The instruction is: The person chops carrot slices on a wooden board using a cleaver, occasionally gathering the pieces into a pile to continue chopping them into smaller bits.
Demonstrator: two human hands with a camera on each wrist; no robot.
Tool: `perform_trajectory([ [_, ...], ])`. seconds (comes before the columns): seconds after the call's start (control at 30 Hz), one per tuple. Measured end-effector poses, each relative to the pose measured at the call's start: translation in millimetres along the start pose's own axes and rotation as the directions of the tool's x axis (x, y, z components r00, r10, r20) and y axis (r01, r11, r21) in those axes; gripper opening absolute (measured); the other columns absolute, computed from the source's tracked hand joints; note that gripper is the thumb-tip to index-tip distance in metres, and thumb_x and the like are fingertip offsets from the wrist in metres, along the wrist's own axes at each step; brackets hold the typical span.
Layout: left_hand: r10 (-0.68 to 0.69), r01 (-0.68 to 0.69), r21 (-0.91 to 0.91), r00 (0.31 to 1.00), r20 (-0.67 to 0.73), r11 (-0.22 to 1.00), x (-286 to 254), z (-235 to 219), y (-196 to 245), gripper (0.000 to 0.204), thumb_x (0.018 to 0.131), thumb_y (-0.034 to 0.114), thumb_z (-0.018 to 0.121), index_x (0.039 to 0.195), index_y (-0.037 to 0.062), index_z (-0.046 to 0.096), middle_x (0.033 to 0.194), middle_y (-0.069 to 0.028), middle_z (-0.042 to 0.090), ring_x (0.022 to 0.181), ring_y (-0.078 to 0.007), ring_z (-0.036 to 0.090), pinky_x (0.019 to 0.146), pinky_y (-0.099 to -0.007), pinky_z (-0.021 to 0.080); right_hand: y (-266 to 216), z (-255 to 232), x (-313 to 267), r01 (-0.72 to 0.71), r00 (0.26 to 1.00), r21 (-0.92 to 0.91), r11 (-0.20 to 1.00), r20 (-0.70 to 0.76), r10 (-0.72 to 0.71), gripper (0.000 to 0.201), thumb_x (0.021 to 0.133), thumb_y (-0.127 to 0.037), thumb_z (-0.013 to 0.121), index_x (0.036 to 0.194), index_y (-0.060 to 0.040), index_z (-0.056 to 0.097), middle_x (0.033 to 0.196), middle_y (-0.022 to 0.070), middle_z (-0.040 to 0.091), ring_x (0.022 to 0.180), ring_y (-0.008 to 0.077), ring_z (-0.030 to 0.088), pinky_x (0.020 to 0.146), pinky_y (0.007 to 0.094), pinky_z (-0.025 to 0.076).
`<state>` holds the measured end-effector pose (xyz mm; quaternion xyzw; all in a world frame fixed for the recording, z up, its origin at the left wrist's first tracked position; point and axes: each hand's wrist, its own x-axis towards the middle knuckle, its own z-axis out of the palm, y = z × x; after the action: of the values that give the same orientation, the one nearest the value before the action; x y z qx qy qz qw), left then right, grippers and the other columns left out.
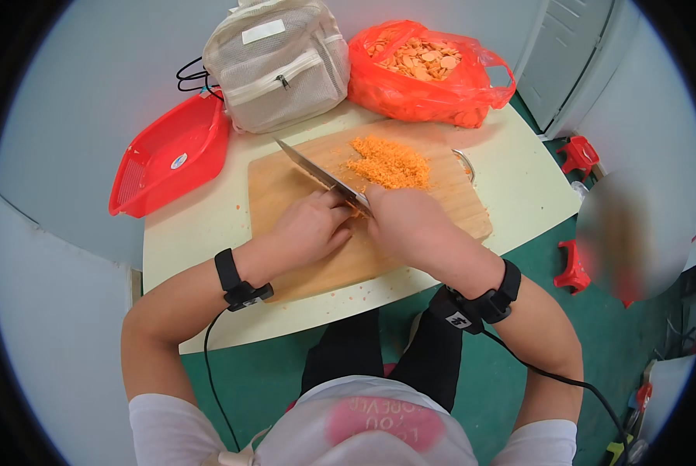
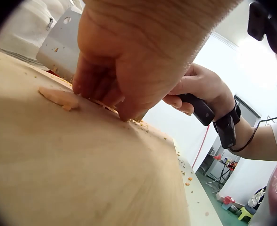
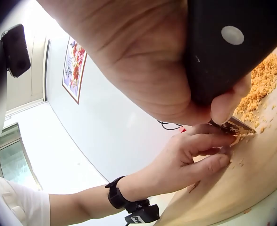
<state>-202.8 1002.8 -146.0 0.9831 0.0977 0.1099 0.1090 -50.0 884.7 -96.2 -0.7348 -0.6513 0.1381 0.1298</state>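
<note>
My right hand (image 1: 410, 221) grips the black handle of a cleaver (image 1: 314, 169), whose blade slants across the wooden cutting board (image 1: 309, 272). Close along the blade, my left hand (image 1: 309, 225) has its fingers bent down to the board, holding carrot pieces (image 3: 239, 140) at the edge; the fingers mostly hide them. Orange bits cling to the steel in the left wrist view. A loose carrot slice (image 2: 58, 97) lies flat near the left fingertips. Beyond the blade spreads a heap of finely chopped carrot (image 1: 393, 163).
A red plastic bag (image 1: 425, 97) full of carrot slices stands at the back right of the table (image 1: 530, 167). Beside it sits a pale mesh backpack (image 1: 282, 70). A red basket (image 1: 173, 159) is at the left. Small crumbs dot the table's front edge.
</note>
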Motion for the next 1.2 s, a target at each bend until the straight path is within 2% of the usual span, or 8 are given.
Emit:
perform_trajectory([
  [0.33, 0.026, -0.026, -0.003, 0.999, -0.026, 1.000, -4.3, 2.8, -0.4, 0.029, 0.080, 0.017, 0.063, 0.104, 0.0004, 0.065, 0.108, -0.0154, 0.061, 0.098, -0.0332, 0.058, 0.085, -0.0409, 0.050, 0.1, 1.8, 18.5, -0.001, 1.000, 0.036, 0.999, 0.005, 0.001, 0.020, 0.082, -0.015, 0.060, 0.097, -0.0014, 0.062, 0.091, 0.0213, 0.067, 0.089, 0.0372, 0.065, 0.074, 0.0456, 0.051],
  [0.43, 0.007, -0.008, -0.014, 1.000, -0.023, 1.000, -6.9, 4.1, 0.8, 0.029, 0.081, 0.018, 0.063, 0.105, 0.0008, 0.065, 0.108, -0.0142, 0.060, 0.099, -0.0323, 0.057, 0.086, -0.0410, 0.049, 5.3, 2.1, 11.8, -0.022, 1.000, 0.005, 1.000, -0.017, 0.022, 0.020, 0.083, -0.016, 0.060, 0.096, -0.0016, 0.062, 0.089, 0.0207, 0.067, 0.087, 0.0371, 0.065, 0.074, 0.0454, 0.051],
  [0.5, -0.005, 0.005, -0.010, 1.000, -0.024, 1.000, -8.1, 7.1, 0.3, 0.028, 0.081, 0.018, 0.063, 0.104, 0.0008, 0.065, 0.108, -0.0140, 0.060, 0.100, -0.0320, 0.057, 0.087, -0.0408, 0.049, 6.6, 0.2, 2.8, 0.033, 0.999, 0.036, 0.999, -0.035, -0.032, 0.016, 0.084, -0.014, 0.054, 0.091, 0.0000, 0.057, 0.077, 0.0232, 0.063, 0.077, 0.0407, 0.063, 0.069, 0.0498, 0.049],
  [0.93, 0.003, -0.003, 0.023, 1.000, 0.008, 1.000, -6.2, 3.2, 1.7, 0.032, 0.081, 0.019, 0.064, 0.107, 0.0005, 0.064, 0.112, -0.0139, 0.059, 0.104, -0.0314, 0.056, 0.089, -0.0401, 0.048, 1.5, -1.6, -5.7, 0.038, 0.999, 0.060, 0.997, -0.002, -0.038, 0.015, 0.082, -0.011, 0.052, 0.091, 0.0012, 0.054, 0.076, 0.0240, 0.063, 0.074, 0.0416, 0.063, 0.068, 0.0504, 0.049],
  [1.0, 0.005, -0.005, 0.025, 1.000, 0.003, 1.000, -7.0, 3.5, 2.8, 0.032, 0.081, 0.019, 0.064, 0.107, 0.0003, 0.064, 0.112, -0.0142, 0.059, 0.104, -0.0317, 0.056, 0.089, -0.0400, 0.048, 3.8, 0.5, -4.1, 0.049, 0.999, 0.047, 0.998, -0.012, -0.048, 0.017, 0.082, -0.011, 0.053, 0.092, 0.0018, 0.055, 0.077, 0.0246, 0.063, 0.075, 0.0421, 0.063, 0.068, 0.0502, 0.049],
  [1.07, 0.010, -0.010, -0.002, 0.998, -0.065, 1.000, -7.3, 4.4, 6.1, 0.029, 0.078, 0.015, 0.064, 0.105, 0.0028, 0.065, 0.110, -0.0151, 0.061, 0.101, -0.0329, 0.058, 0.086, -0.0412, 0.050, 2.4, -1.2, 2.3, 0.043, 0.999, 0.051, 0.998, 0.016, -0.044, 0.017, 0.082, -0.013, 0.056, 0.093, 0.0007, 0.058, 0.081, 0.0231, 0.065, 0.080, 0.0399, 0.064, 0.070, 0.0483, 0.050],
  [1.2, 0.033, -0.034, -0.012, 0.998, -0.049, 0.999, -6.2, 6.9, 4.7, 0.030, 0.079, 0.014, 0.064, 0.105, 0.0011, 0.064, 0.110, -0.0166, 0.060, 0.102, -0.0334, 0.057, 0.087, -0.0414, 0.049, -5.9, 0.7, 14.6, 0.010, 1.000, 0.045, 0.999, 0.018, -0.011, 0.019, 0.081, -0.014, 0.060, 0.095, -0.0011, 0.062, 0.087, 0.0210, 0.067, 0.085, 0.0379, 0.065, 0.073, 0.0455, 0.052],
])
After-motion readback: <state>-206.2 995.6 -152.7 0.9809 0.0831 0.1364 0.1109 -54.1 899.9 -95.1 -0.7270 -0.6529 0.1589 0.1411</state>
